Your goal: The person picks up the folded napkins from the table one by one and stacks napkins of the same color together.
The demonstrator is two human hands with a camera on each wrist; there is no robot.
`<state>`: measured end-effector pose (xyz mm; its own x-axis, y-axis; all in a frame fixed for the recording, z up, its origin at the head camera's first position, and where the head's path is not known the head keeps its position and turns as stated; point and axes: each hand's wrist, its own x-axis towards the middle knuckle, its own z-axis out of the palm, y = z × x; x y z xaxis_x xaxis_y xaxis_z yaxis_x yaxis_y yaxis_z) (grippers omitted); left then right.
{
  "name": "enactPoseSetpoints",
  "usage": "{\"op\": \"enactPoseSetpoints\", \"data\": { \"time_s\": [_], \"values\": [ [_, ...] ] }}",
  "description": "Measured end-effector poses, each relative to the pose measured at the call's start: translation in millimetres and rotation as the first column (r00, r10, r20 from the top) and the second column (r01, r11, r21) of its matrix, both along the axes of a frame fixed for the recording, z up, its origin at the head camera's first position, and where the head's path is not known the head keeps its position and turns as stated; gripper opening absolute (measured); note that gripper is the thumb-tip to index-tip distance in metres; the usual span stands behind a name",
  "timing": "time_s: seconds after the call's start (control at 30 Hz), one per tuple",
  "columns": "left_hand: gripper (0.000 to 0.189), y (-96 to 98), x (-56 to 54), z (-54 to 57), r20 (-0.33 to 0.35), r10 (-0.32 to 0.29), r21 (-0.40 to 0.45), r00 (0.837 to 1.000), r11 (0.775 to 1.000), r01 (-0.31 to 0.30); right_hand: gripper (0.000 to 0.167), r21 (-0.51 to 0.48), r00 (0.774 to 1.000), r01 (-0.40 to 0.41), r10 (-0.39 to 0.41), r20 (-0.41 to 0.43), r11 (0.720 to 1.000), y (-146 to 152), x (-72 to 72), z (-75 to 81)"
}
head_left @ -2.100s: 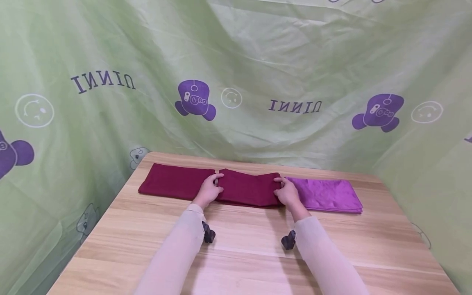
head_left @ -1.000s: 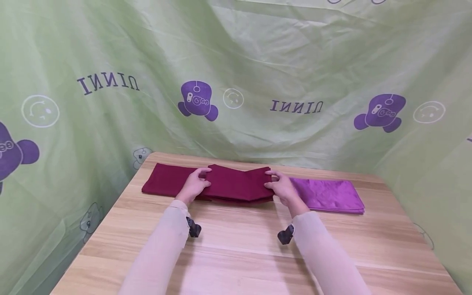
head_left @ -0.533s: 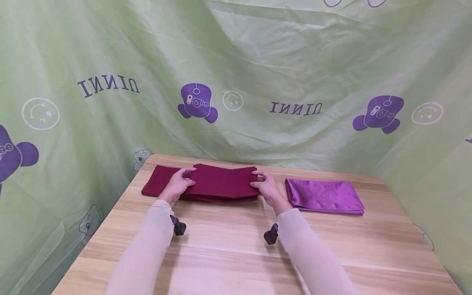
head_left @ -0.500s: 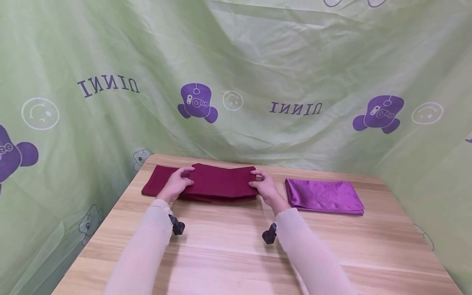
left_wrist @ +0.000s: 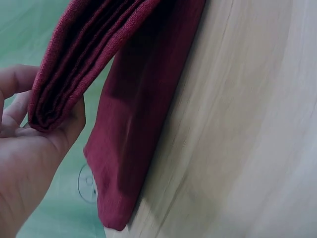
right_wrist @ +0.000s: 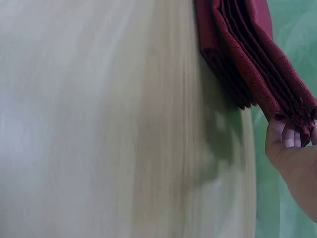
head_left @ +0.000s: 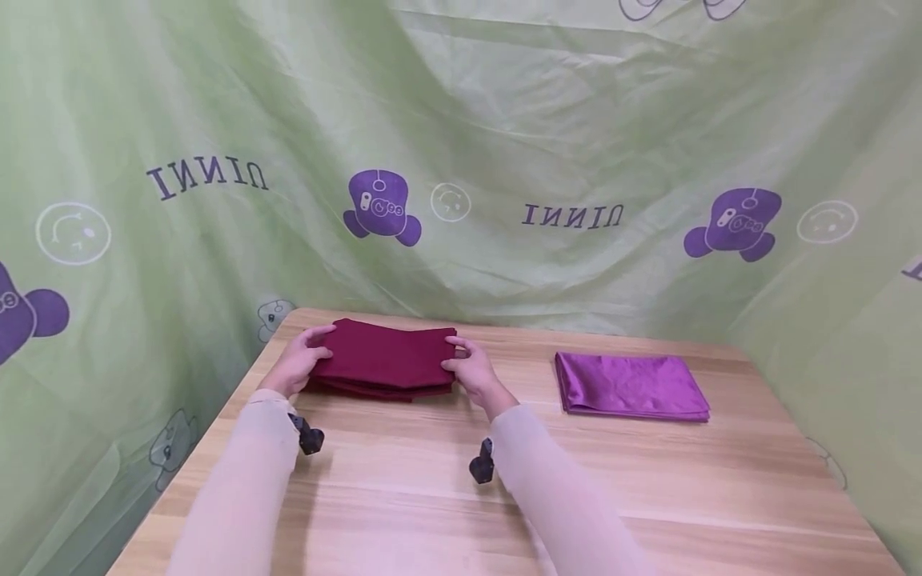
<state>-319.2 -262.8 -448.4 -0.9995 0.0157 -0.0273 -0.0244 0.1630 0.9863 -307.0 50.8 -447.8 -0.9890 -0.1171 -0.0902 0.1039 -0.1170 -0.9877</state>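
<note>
**Hands grip folded maroon cloth above a second one at the desk's far left corner**

Hands hold a folded maroon cloth (head_left: pixel 385 356) by its two short ends, near the far left corner of the wooden desk (head_left: pixel 504 496). The left hand (head_left: pixel 298 364) grasps the left end — in the left wrist view the thumb and fingers (left_wrist: pixel 20 106) curl round the stacked folds, the layered edge resting against the palm. The right hand (head_left: pixel 471 376) pinches the right end; the right wrist view shows the fingertips (right_wrist: pixel 287 136) tucked under the bundle of folds, with the cloth raised clear of the desk at that end.

Beneath the held cloth lies a second maroon cloth (left_wrist: pixel 143 114), flat on the desk, its corner close to the desk's left edge. From the head camera only a thin dark strip of it shows under the upper cloth, so the two sit nearly one over the other. Whether they touch cannot be told from these views.

A folded purple cloth (head_left: pixel 630 386) lies flat towards the far right of the desk, well apart from the hands. Both arms wear pale sleeves (head_left: pixel 245 488), each with a small dark camera mount at the wrist. Green sheeting (head_left: pixel 504 120) printed with purple figures and mirrored lettering hangs behind and beside the desk.
</note>
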Motion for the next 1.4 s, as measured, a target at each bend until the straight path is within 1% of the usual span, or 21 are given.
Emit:
{"op": "enactPoseSetpoints", "data": {
  "time_s": [0.07, 0.23, 0.37, 0.47, 0.5, 0.6, 0.7, 0.73, 0.87, 0.9, 0.97, 1.1, 1.13, 1.27, 1.3, 1.4],
  "values": [
    [0.062, -7.0, 1.9, 1.3, 0.009, 0.014, 0.013, 1.0, 1.0, -0.014, 0.056, -0.002, 1.0, -0.013, 0.013, -0.006, 1.0, -8.6, 1.0, -0.9],
    [0.062, -21.8, 4.4, 8.4, -0.01, 0.026, -0.016, 1.0, 1.0, -0.027, 0.059, -0.025, 0.999, -0.031, 0.031, -0.014, 0.999, -28.1, 1.0, -1.1],
    [0.063, -31.6, 4.6, 7.9, -0.008, 0.033, -0.044, 0.999, 0.998, -0.033, 0.06, -0.035, 0.999, -0.043, 0.043, -0.019, 0.998, -39.1, 0.9, -2.9],
    [0.063, -38.1, 6.9, 5.9, -0.022, 0.027, -0.028, 0.999, 0.999, -0.028, 0.06, -0.037, 0.999, -0.047, 0.046, -0.015, 0.998, -44.8, 1.4, -6.6],
    [0.062, -40.6, 7.9, 4.9, -0.037, 0.02, 0.012, 0.999, 1.0, -0.02, 0.059, -0.036, 0.999, -0.043, 0.042, -0.017, 0.998, -46.2, 1.3, -7.9],
    [0.062, -44.4, 7.5, 2.1, -0.066, 0.007, 0.046, 0.998, 0.999, -0.004, 0.059, -0.034, 0.999, -0.026, 0.025, -0.026, 0.999, -48.5, 0.1, -12.4],
    [0.062, -45.4, 3.3, -0.4, -0.054, 0.028, 0.021, 0.998, 0.999, -0.027, 0.058, -0.036, 0.999, -0.02, 0.018, -0.047, 0.999, -50.1, -2.3, -16.4],
    [0.063, -44.7, 1.8, -0.4, -0.039, 0.038, -0.025, 0.998, 0.999, -0.039, 0.057, -0.038, 0.999, -0.022, 0.02, -0.048, 0.999, -50.7, -3.2, -17.7],
    [0.063, -47.2, 0.0, 0.7, 0.002, 0.079, -0.086, 0.997, 0.993, -0.079, 0.056, -0.039, 0.998, -0.045, 0.043, -0.054, 0.998, -55.4, -5.8, -22.9],
    [0.063, -48.7, 0.2, 1.3, 0.007, 0.088, -0.104, 0.996, 0.991, -0.087, 0.055, -0.026, 0.997, -0.049, 0.048, -0.059, 0.998, -56.6, -2.7, -19.7],
    [0.063, -48.9, 1.2, 0.0, 0.007, 0.09, -0.141, 0.996, 0.986, -0.089, 0.055, 0.003, 0.997, -0.045, 0.046, -0.057, 0.999, -56.9, -0.7, -23.3],
    [0.062, -51.8, 3.7, -8.3, -0.012, 0.093, -0.237, 0.996, 0.967, -0.093, 0.055, 0.078, 0.999, -0.03, 0.034, -0.043, 0.996, -57.4, 4.7, -32.0],
    [0.062, -52.5, 4.2, -11.2, -0.016, 0.094, -0.25, 0.995, 0.964, -0.095, 0.055, 0.086, 0.999, -0.03, 0.033, -0.035, 0.996, -57.9, 2.4, -38.2],
    [0.06, -53.7, 4.5, -20.7, -0.026, 0.11, -0.287, 0.994, 0.951, -0.113, 0.055, 0.114, 0.999, -0.034, 0.037, -0.03, 0.993, -57.6, 3.6, -42.1],
    [0.059, -53.2, 4.1, -21.9, -0.024, 0.114, -0.283, 0.993, 0.952, -0.117, 0.055, 0.121, 0.999, -0.032, 0.037, -0.033, 0.992, -57.3, 3.4, -42.4],
    [0.057, -50.3, 3.3, -23.3, -0.023, 0.125, -0.302, 0.992, 0.945, -0.126, 0.054, 0.163, 0.999, -0.028, 0.034, -0.039, 0.986, -56.2, 3.2, -42.3]
  ]
}}
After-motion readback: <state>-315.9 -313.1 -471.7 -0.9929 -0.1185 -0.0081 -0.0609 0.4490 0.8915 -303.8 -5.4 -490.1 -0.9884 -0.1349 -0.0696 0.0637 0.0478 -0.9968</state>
